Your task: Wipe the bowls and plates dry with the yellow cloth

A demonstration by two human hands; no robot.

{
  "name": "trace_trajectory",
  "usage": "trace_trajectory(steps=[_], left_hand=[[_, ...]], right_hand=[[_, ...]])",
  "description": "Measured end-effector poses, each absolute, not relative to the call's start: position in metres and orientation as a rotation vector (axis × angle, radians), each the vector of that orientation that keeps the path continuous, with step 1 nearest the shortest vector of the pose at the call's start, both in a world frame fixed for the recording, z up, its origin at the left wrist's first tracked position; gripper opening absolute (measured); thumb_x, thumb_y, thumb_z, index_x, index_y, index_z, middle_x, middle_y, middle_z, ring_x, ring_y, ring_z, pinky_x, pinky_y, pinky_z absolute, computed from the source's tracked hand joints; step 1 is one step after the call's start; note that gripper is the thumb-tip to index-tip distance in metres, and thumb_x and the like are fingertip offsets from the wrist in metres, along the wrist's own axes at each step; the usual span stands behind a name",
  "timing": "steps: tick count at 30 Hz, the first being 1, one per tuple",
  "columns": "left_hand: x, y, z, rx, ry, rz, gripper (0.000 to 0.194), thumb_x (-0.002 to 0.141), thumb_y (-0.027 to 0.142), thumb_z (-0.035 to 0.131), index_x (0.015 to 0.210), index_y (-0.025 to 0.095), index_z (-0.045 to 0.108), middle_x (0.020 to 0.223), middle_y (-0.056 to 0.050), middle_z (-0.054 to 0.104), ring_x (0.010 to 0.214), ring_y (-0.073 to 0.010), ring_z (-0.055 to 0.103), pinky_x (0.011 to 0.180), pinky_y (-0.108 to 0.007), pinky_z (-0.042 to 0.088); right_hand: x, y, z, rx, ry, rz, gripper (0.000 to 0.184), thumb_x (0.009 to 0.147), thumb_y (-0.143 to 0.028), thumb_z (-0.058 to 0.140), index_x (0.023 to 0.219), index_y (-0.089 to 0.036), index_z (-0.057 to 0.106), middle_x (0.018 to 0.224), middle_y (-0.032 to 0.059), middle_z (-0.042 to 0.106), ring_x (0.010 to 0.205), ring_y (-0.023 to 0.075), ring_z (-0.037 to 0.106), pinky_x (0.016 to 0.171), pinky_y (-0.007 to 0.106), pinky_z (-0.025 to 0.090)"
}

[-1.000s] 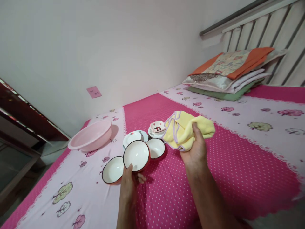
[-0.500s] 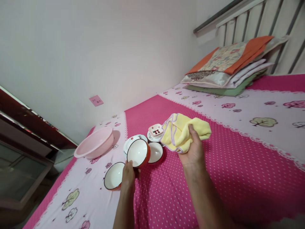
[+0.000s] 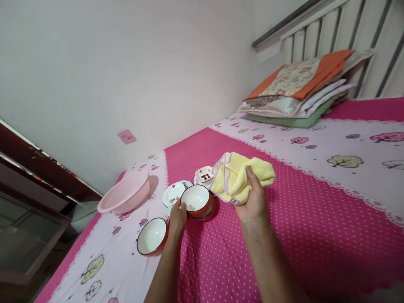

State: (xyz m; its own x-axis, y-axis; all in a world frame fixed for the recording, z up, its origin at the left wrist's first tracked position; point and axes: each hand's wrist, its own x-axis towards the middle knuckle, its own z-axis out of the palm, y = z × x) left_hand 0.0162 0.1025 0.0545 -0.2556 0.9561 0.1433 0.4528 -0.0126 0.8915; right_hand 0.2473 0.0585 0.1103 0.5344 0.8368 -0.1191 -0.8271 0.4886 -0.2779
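My left hand (image 3: 179,215) grips the near-left rim of an orange bowl (image 3: 196,198) with a white inside and dark edge. That bowl sits over another orange bowl, which it mostly hides; I cannot tell whether the two touch. A yellow cloth (image 3: 238,179) with purple edging is bunched in my right hand (image 3: 254,198), thumb on top. Another orange bowl (image 3: 152,236) stands on the bed, left of my left forearm. Behind the held bowl lie stacked white plates (image 3: 173,193) with red flowers and a small square dish (image 3: 204,173) with a dark-and-red picture.
A pink basin (image 3: 128,192) stands on the bed's left part. Folded bedding and pillows (image 3: 296,90) are piled by the white slatted headboard (image 3: 344,31). The pink, patterned bedsheet (image 3: 296,227) spreads under everything, and a plain wall (image 3: 176,75) rises behind.
My left hand has carried its bowl rightward, over the bowl beside it, uncovering more of the flowered plates. My right hand keeps the cloth in nearly the same place.
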Motion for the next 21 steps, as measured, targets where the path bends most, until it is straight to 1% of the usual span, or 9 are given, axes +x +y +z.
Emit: trace_trajectory(steps=[3, 5, 7, 9, 14, 18, 21], left_hand=[[0.019, 0.104, 0.052, 1.501, 1.746, 1.198, 0.024, 0.080, 0.027, 0.066, 0.100, 0.018, 0.076, 0.109, -0.017, 0.080, 0.119, -0.0364, 0.069, 0.101, -0.046, 0.051], [0.021, 0.104, 0.049, 1.523, 1.752, 1.187, 0.030, 0.081, 0.024, 0.064, 0.107, 0.017, 0.077, 0.120, -0.018, 0.079, 0.127, -0.0371, 0.065, 0.109, -0.048, 0.046], [0.022, 0.104, 0.046, 1.545, 1.753, 1.178, 0.036, 0.083, 0.022, 0.060, 0.115, 0.015, 0.077, 0.132, -0.018, 0.074, 0.134, -0.0366, 0.061, 0.116, -0.048, 0.041], [0.023, 0.105, 0.043, 1.557, 1.751, 1.167, 0.040, 0.085, 0.020, 0.057, 0.120, 0.015, 0.076, 0.137, -0.017, 0.072, 0.137, -0.0353, 0.059, 0.119, -0.047, 0.038], [0.022, 0.109, 0.034, 1.529, 1.791, 1.151, 0.040, 0.084, 0.018, 0.057, 0.119, 0.016, 0.077, 0.135, -0.015, 0.074, 0.137, -0.0361, 0.059, 0.119, -0.049, 0.039], [0.022, 0.109, 0.033, 1.497, 1.825, 1.153, 0.038, 0.083, 0.018, 0.059, 0.116, 0.015, 0.078, 0.130, -0.018, 0.075, 0.133, -0.0396, 0.061, 0.116, -0.053, 0.041], [0.024, 0.106, 0.035, 1.466, 1.829, 1.174, 0.035, 0.083, 0.019, 0.060, 0.112, 0.017, 0.080, 0.124, -0.016, 0.078, 0.127, -0.0380, 0.066, 0.113, -0.050, 0.044]], right_hand=[[0.247, 0.058, 0.112, -0.312, -0.013, 1.028, 0.051, 0.081, -0.037, 0.082, 0.128, -0.021, 0.068, 0.126, 0.0094, 0.076, 0.131, 0.0289, 0.065, 0.106, 0.047, 0.058], [0.247, 0.057, 0.111, -0.307, -0.022, 1.034, 0.052, 0.082, -0.038, 0.082, 0.129, -0.021, 0.068, 0.126, 0.0094, 0.075, 0.131, 0.0290, 0.065, 0.107, 0.047, 0.058], [0.247, 0.058, 0.110, -0.305, -0.036, 1.040, 0.052, 0.082, -0.039, 0.082, 0.129, -0.022, 0.068, 0.127, 0.0094, 0.075, 0.132, 0.0296, 0.064, 0.107, 0.048, 0.058], [0.246, 0.059, 0.108, -0.313, -0.049, 1.039, 0.053, 0.082, -0.040, 0.082, 0.130, -0.022, 0.068, 0.127, 0.0094, 0.075, 0.132, 0.0302, 0.064, 0.107, 0.050, 0.058], [0.245, 0.061, 0.104, -0.329, -0.110, 1.019, 0.057, 0.081, -0.044, 0.083, 0.132, -0.022, 0.066, 0.126, 0.0084, 0.075, 0.133, 0.0288, 0.063, 0.109, 0.047, 0.057], [0.243, 0.061, 0.105, -0.331, -0.105, 1.024, 0.055, 0.081, -0.042, 0.082, 0.130, -0.022, 0.067, 0.125, 0.0085, 0.076, 0.132, 0.0284, 0.064, 0.109, 0.046, 0.057], [0.241, 0.060, 0.107, -0.331, -0.081, 1.041, 0.053, 0.082, -0.040, 0.082, 0.129, -0.020, 0.068, 0.126, 0.0095, 0.075, 0.131, 0.0289, 0.065, 0.109, 0.047, 0.057]])
